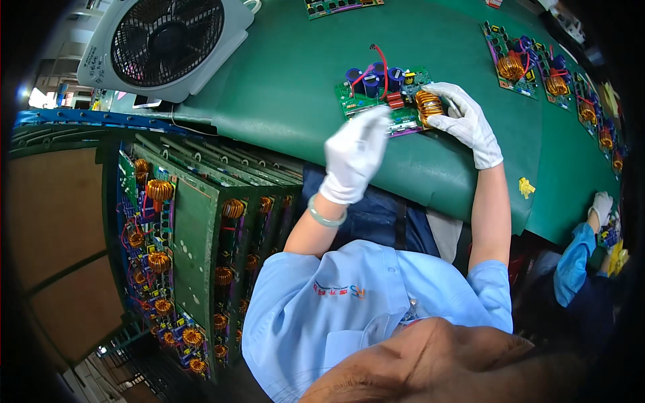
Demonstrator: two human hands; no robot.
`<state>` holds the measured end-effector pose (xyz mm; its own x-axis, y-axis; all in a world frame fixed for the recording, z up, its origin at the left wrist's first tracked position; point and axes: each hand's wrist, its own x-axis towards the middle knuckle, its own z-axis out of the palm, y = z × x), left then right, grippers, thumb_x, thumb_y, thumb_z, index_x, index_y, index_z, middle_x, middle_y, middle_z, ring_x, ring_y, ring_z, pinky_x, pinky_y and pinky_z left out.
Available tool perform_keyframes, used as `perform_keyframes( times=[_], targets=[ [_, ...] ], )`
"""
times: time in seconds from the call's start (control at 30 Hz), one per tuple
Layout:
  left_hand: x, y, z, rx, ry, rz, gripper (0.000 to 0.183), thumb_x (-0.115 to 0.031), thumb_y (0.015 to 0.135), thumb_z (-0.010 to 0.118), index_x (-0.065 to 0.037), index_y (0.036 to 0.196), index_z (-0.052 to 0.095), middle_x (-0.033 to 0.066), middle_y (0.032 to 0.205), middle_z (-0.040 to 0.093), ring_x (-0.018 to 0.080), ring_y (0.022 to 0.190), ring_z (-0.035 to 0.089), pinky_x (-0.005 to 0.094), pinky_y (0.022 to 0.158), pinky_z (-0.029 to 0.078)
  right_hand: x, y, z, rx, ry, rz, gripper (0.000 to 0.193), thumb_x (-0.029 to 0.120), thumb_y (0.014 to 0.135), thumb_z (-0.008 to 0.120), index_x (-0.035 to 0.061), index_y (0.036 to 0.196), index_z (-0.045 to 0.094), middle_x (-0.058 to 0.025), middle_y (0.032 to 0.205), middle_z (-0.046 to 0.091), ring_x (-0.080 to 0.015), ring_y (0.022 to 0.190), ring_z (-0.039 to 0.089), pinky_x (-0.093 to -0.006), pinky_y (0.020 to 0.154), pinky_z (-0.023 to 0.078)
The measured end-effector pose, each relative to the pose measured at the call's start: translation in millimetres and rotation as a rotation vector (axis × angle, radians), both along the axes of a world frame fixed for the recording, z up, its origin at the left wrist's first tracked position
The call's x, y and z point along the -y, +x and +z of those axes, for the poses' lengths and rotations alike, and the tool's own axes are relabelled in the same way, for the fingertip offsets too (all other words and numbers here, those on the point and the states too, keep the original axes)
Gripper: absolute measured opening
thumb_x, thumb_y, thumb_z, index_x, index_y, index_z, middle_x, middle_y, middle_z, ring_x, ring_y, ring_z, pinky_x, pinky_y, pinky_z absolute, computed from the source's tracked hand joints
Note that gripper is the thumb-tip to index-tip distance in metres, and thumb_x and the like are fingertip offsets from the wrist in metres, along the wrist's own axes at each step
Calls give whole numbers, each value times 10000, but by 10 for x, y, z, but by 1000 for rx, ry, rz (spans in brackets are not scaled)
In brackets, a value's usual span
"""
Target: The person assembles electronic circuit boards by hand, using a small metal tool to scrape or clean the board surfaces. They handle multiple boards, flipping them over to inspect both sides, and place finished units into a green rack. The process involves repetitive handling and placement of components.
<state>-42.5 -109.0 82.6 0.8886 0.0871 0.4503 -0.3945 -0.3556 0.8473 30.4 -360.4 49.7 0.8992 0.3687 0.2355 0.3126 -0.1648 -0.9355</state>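
Note:
A green circuit board (348,106) lies on the bench top in front of me. It carries blue capacitors (371,82), red wires (384,67) that stick up, a small red component (395,101) and a copper-wound ring coil (428,107) at its right end. My right hand (465,124), in a white glove, has its thumb and fingers closed around the coil from the right. White-gloved too, my left hand (357,151) is over the board's near edge with its fingers drawn together. Its fingertips are slightly blurred, and anything between them is hidden.
A grey box fan (168,40) stands at the far left of the green bench (289,101). Several similar boards (514,64) line the right side. On my left is a rack (195,221) loaded with boards. Another person's gloved hand (601,207) shows at far right.

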Motion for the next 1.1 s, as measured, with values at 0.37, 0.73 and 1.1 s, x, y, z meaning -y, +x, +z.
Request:
perform_keyframes(
  times=[0.37, 0.73, 1.1],
  targets=[
    [-589, 933, -113, 134, 761, -238, 1263, -507, 554, 956, -2, 1534, 340, 272, 1485, 456, 450, 1420, 395, 481, 1192, 353, -139, 14, 127, 257, -338, -27, 666, 341, 708, 917, 66, 1250, 643, -125, 1199, 686, -298, 1077, 690, -362, 968, 546],
    [-413, 1112, -125, -34, 637, -331, 890, -515, 655, 915, -54, 1345, 592, 199, 1246, 658, 373, 1146, 639, 428, 988, 526, -58, -65, 164, 238, -284, -76, 714, 353, 669, 949, 37, 1241, 662, -157, 1178, 706, -279, 1035, 712, -354, 947, 557],
    [-632, 1421, -229, -553, 86, -553, 618, -451, 929, 722, -27, 1367, 625, 77, 1149, 732, 130, 1090, 624, 294, 963, 494, -124, -12, 245, -34, 32, -36, 686, 105, 729, 913, 11, 1344, 625, -76, 1260, 680, -134, 1117, 634, -310, 1027, 516]
  ],
)
